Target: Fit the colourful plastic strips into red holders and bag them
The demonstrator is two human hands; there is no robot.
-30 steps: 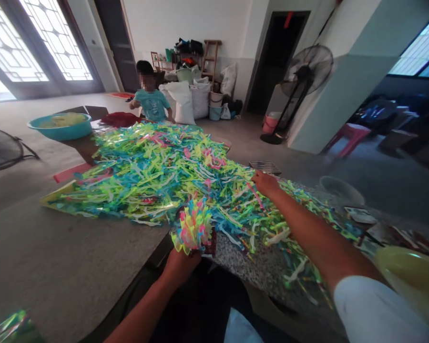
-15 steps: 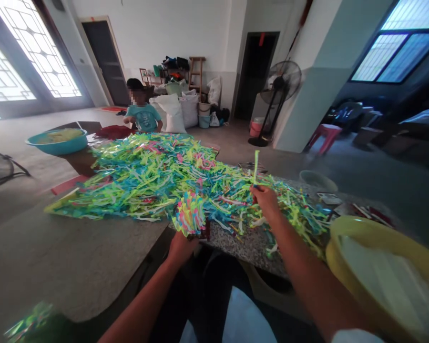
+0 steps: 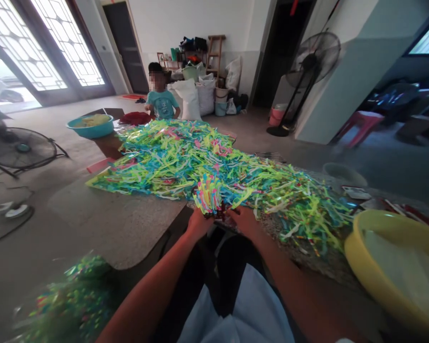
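A bunch of multicoloured plastic strips (image 3: pixel 208 196), yellow, pink, white and blue, stands upright at the near edge of the table. My left hand (image 3: pixel 199 224) is closed round its lower end. Just right of the bunch, my right hand (image 3: pixel 243 220) has its fingers bent, at the lower end of a yellow-green strip (image 3: pixel 248 194); the fingertips are partly hidden. A small dark red object (image 3: pixel 219 212) shows between the two hands. Beyond them a large loose heap of similar strips (image 3: pixel 171 157) spreads over the stone-topped table (image 3: pixel 268 231).
A yellow basin (image 3: pixel 361 252) with whitish contents sits at right. At the far left end is a blue basin (image 3: pixel 96 127). A person in a teal shirt (image 3: pixel 162 102) is behind the heap. Fans (image 3: pixel 309 62) stand around. More strips (image 3: pixel 78 295) lie low at left.
My right hand has come back from over the heap, moving left and down to beside the bunch. My left hand still holds the bunch. The view has turned left and down.
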